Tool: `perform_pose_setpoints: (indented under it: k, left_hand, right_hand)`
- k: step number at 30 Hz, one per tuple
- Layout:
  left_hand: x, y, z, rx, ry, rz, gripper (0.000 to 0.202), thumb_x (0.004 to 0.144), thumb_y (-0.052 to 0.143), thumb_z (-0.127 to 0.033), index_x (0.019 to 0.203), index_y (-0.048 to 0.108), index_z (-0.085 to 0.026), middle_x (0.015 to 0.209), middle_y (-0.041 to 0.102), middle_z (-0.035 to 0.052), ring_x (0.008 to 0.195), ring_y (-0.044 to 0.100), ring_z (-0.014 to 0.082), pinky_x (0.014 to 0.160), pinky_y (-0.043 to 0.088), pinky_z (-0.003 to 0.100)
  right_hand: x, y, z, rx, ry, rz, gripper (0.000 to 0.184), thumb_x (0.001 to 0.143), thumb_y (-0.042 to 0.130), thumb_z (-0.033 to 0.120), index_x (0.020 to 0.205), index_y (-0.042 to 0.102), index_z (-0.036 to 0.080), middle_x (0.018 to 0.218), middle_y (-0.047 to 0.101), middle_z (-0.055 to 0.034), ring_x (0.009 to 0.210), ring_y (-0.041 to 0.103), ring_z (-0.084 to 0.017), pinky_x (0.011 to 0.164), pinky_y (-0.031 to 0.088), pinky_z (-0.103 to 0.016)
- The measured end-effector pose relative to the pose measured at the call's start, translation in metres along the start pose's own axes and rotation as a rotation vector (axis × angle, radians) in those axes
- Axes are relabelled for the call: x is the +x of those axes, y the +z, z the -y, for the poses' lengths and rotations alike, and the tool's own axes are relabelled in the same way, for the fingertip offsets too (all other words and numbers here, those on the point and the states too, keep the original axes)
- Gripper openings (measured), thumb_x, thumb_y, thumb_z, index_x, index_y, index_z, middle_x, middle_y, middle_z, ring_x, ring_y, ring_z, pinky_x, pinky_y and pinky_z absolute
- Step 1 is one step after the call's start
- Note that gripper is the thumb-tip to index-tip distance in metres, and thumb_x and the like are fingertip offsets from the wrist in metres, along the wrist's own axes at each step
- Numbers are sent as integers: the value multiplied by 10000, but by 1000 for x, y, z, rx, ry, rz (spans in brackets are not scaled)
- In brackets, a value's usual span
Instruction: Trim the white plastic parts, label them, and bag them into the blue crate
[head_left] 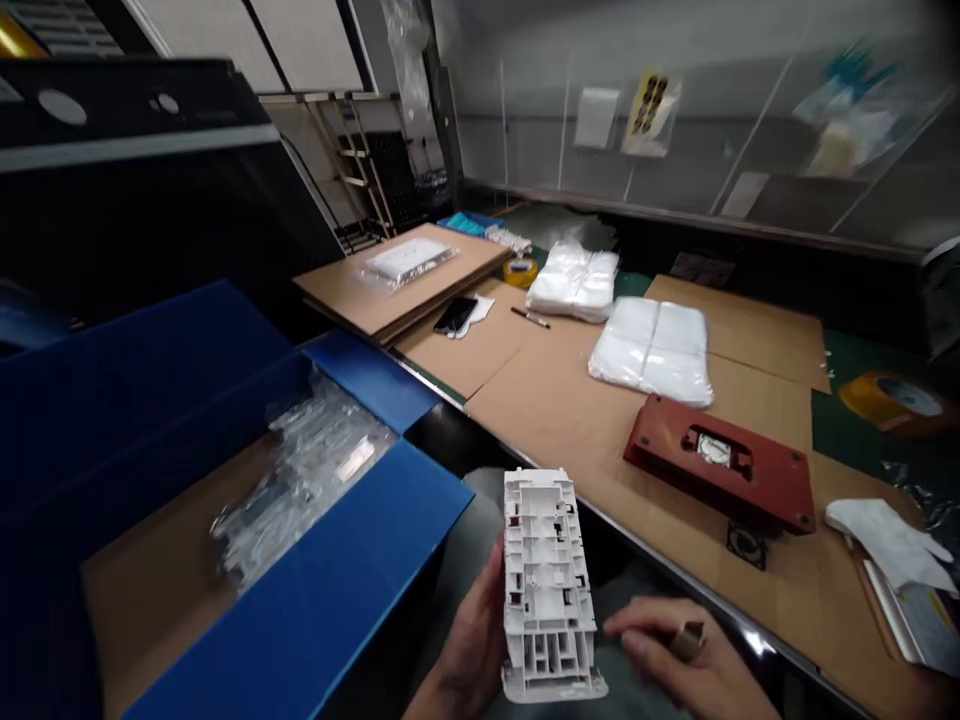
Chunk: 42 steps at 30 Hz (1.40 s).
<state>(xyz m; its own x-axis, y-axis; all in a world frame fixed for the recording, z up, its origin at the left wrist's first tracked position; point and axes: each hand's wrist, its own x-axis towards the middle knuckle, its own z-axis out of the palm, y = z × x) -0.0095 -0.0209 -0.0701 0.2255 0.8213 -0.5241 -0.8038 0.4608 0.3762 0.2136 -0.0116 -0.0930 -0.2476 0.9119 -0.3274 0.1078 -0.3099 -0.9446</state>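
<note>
In the lower middle, a white plastic housing (546, 570) stands nearly upright, its ribbed inner side with slots and small openings facing me. My left hand (474, 625) is closed around its left edge; most of the fingers are hidden behind it. Just to the right of the housing is my right hand (679, 650), with its fingers curled and the fingertips close to the part's lower right side. A small brass-coloured end shows between those fingers, but what it belongs to cannot be made out.
On the left, an open blue box (315, 600) holds clear plastic bags (315, 470). The cardboard-covered table carries a red fixture (720, 465), a small fan (747, 545), white bag stacks (651, 345), a phone (455, 316), a pen (530, 318), tape (896, 400) and a white glove (889, 540).
</note>
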Motion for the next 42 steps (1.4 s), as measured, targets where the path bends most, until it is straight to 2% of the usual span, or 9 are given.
perform_pose_setpoints:
  k: [3, 6, 9, 13, 20, 26, 32, 38, 42]
  left_hand:
    - [-24, -6, 20, -12, -31, -79, 571, 935, 588, -432, 1461, 482, -236, 1217, 725, 101, 1122, 668, 314, 1067, 418, 468]
    - [-43, -6, 33, 6, -84, -104, 550, 936, 600, -400, 1459, 484, -278, 1251, 713, 75, 1175, 640, 296, 1083, 406, 450]
    - [-57, -5, 40, 44, -136, -100, 516, 933, 613, -386, 1433, 515, -309, 1286, 697, 45, 1237, 597, 276, 1089, 403, 414]
    - [-66, -2, 42, 99, -183, -87, 471, 947, 598, -372, 1412, 536, -335, 1307, 685, 15, 1259, 581, 244, 1080, 409, 363]
    - [-62, 6, 45, 96, -211, -22, 432, 938, 609, -388, 1361, 595, -304, 1289, 693, 32, 1291, 555, 266, 1096, 403, 382]
    - [-58, 10, 43, 61, -242, -44, 414, 922, 635, -378, 1325, 627, -282, 1254, 711, 25, 1295, 556, 267, 1141, 360, 390]
    - [-51, 14, 41, -17, -258, -71, 379, 918, 616, -331, 1264, 672, -186, 1207, 728, 64, 1264, 576, 307, 1114, 397, 406]
    - [-47, 5, 41, -90, -310, -109, 305, 941, 547, -316, 1012, 769, -119, 1045, 769, 110, 1105, 671, 338, 1033, 473, 463]
    - [-45, 8, 39, -146, -381, -103, 329, 951, 536, -348, 1050, 757, -125, 1014, 772, 116, 1062, 694, 335, 1016, 487, 480]
  right_hand:
    - [-1, 0, -6, 71, 34, -88, 354, 798, 736, 538, 943, 781, 218, 570, 536, 10, 478, 421, -111, 445, 340, -236]
    - [-7, 14, -15, 260, 113, -5, 400, 818, 736, 518, 1078, 730, 214, 623, 537, 21, 460, 334, -66, 415, 252, -202]
    - [-21, 26, -23, 398, 165, 69, 357, 818, 756, 479, 1036, 720, 199, 620, 543, 21, 479, 334, -57, 424, 257, -187]
    - [-40, 28, -26, 543, 213, 30, 319, 802, 779, 439, 1020, 704, 219, 680, 608, 9, 480, 343, -55, 430, 269, -187]
    - [-50, 27, -20, 593, 152, -56, 359, 760, 796, 476, 982, 702, 211, 801, 701, -47, 576, 539, -140, 521, 436, -246]
    - [-49, 29, -20, 623, 128, -79, 372, 764, 791, 486, 995, 690, 213, 813, 713, -44, 543, 525, -127, 451, 362, -223]
    - [-45, 31, -20, 595, 100, -78, 359, 752, 808, 482, 968, 688, 222, 816, 718, -47, 671, 628, -182, 597, 491, -272]
    - [-41, 34, -18, 568, 66, -69, 361, 745, 819, 485, 938, 675, 216, 763, 659, -14, 643, 553, -140, 561, 428, -237]
    - [-38, 36, -16, 558, 81, -86, 311, 786, 787, 469, 896, 656, 210, 670, 568, 26, 515, 416, -86, 449, 300, -208]
